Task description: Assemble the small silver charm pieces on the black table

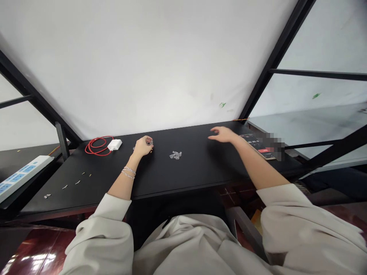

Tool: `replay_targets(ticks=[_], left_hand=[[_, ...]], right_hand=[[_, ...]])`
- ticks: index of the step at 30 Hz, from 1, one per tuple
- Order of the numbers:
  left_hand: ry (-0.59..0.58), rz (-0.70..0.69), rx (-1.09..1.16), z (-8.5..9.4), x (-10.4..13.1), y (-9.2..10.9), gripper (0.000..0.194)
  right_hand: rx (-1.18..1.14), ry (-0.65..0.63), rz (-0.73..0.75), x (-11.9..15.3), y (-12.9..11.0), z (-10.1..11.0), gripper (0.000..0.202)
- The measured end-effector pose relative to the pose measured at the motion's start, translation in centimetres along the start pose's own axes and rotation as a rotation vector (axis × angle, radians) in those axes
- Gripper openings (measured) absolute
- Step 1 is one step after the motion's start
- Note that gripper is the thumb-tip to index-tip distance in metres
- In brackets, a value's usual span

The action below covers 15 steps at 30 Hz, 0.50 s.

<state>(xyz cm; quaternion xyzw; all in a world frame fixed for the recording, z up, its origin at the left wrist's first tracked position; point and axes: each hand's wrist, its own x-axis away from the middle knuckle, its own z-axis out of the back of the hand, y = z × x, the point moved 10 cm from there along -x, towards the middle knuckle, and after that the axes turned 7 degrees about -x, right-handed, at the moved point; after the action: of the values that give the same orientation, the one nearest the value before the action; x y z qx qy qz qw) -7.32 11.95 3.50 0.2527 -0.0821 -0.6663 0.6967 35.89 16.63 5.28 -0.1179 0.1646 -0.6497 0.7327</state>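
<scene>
1. Glassy pieces (175, 155): small heap on the table (195, 172), between the hands.
2. Left hand (143, 146): fingers curled inward, closed around a similar piece (150, 141).
3. Right hand (224, 135): fingers loosely bent, parted from thumb, near the phone (258, 146).

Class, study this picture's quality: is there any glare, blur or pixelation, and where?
Head view: bright glare on the glossy red floor at lower left; the right hand looks slightly soft, perhaps from motion; a pixelated patch overlaps the right edge of the phone.
</scene>
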Motion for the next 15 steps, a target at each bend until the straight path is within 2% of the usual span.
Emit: replay_targets(ticks=[2,4,5,7,9,12,15], left_hand=[[-0.005,-0.013,0.003,0.0,0.0,0.1,0.029],[-0.012,-0.023,-0.002,-0.1,-0.1,0.3,0.030],[-0.013,-0.026,-0.010,-0.2,-0.1,0.3,0.031],[-0.002,-0.025,-0.041,-0.1,-0.2,0.3,0.030],[0.013,-0.010,-0.081,0.1,-0.3,0.1,0.027],[-0.008,0.026,-0.096,-0.1,-0.3,-0.3,0.025],[-0.029,0.040,-0.050,-0.4,-0.3,-0.6,0.025]], right_hand=[[-0.251,-0.281,0.161,0.2,-6.8,-4.7,0.048],[-0.376,-0.499,0.295,1.1,-13.0,-8.3,0.041],[-0.419,-0.545,0.316,1.2,-15.2,-9.4,0.039],[-0.486,-0.559,0.310,1.0,-18.1,-11.1,0.033],[-0.575,-0.462,0.290,0.2,-19.3,-11.7,0.028],[-0.682,-0.268,0.246,-0.6,-18.1,-11.5,0.024],[-0.779,-0.259,0.229,-0.4,-16.5,-11.8,0.021]])
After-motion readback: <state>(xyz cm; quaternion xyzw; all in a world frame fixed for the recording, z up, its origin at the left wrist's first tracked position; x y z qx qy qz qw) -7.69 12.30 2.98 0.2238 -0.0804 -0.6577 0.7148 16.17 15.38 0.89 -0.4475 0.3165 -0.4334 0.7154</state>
